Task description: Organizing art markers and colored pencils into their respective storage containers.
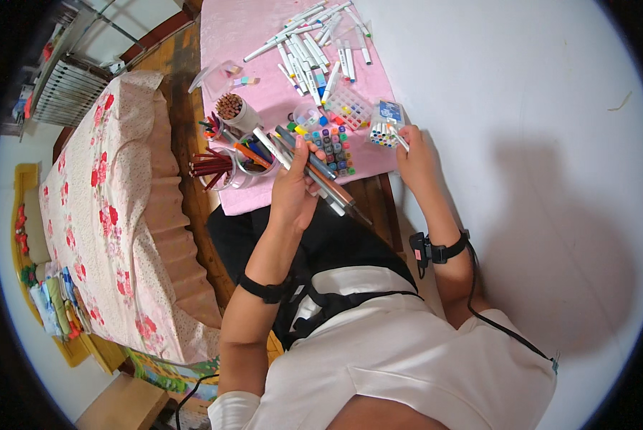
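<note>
My left hand (pixel 297 185) is closed around a bundle of pens and markers (pixel 326 180), some white, some grey, one brown, above the near edge of the pink cloth. At the table's right edge, my right hand (pixel 417 156) grips a white marker (pixel 399 138) at a clear box of white markers (pixel 383 133). That box has a blue label and shows coloured marker ends. Between the hands stands a block of markers with coloured caps (pixel 335 150). Left of it are a clear jar of assorted pens (pixel 258 156) and a jar of dark red pencils (pixel 214 166).
Many white markers (pixel 302 56) lie loose on the pink cloth (pixel 230 32) at the back. A clear compartment tray (pixel 348 107) and a tub of brown pencils (pixel 240 113) stand nearer. A white wall (pixel 541 80) borders the right side; a flowered bed (pixel 117 204) is at left.
</note>
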### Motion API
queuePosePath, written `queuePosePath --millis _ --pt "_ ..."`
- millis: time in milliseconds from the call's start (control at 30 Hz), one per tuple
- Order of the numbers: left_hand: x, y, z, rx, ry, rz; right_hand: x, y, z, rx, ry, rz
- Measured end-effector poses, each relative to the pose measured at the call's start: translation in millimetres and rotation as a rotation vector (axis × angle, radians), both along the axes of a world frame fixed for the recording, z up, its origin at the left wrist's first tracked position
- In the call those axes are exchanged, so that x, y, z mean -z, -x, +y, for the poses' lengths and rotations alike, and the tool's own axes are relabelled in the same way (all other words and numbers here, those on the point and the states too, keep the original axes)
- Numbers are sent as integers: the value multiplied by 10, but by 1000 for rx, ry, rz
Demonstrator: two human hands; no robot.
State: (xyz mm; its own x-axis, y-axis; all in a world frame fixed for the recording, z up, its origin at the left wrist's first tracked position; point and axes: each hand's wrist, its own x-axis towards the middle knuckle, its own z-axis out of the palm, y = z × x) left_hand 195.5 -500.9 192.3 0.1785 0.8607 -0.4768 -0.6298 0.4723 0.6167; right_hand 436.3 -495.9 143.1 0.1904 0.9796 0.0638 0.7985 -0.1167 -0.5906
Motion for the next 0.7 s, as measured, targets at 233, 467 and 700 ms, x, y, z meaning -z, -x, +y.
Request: queuePosePath --millis 233,467,700 --pt "-64 17 -36 -52 1 -63 609 141 219 -140 -205 -261" --pt "-65 215 -95 -37 -11 -22 -89 544 167 -338 -119 294" --pt "-23 476 -90 -182 -48 -10 -642 1275 261 -688 139 546"
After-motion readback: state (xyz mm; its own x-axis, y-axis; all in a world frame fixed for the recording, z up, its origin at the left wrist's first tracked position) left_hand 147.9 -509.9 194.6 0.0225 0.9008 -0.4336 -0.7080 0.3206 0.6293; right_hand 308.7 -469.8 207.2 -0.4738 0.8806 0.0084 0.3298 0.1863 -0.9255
